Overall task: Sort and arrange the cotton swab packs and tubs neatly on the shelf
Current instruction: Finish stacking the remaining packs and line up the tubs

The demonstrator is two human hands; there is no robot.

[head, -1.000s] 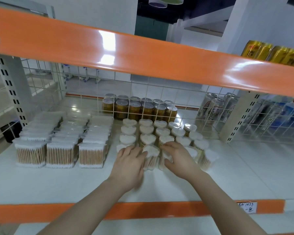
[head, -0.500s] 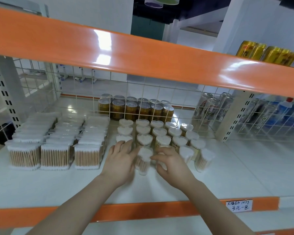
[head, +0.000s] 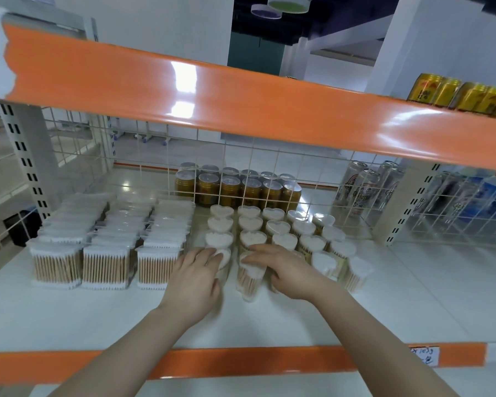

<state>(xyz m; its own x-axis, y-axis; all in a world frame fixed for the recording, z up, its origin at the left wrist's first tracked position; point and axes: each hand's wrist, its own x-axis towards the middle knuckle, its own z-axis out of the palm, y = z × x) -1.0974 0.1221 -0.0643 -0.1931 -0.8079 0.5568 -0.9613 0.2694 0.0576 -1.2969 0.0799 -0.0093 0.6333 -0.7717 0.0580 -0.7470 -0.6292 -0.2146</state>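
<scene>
Left hand (head: 194, 277): fingers straight, lying over the front tub of the leftmost tub column (head: 223, 257); presses, no curl seen.
Right hand (head: 288, 272): fingers laid across the lid of the front tub of the second column (head: 248, 277), thumb down its right side; grips it.
Heart-lid tubs (head: 278, 227): upright, ragged columns, mid-shelf, right of packs.
Swab packs (head: 106, 265): three rows, left, just beside the tubs.
Shelf (head: 413, 296): white, orange front edge.
Gold cans (head: 238, 190): behind the wire grid.
</scene>
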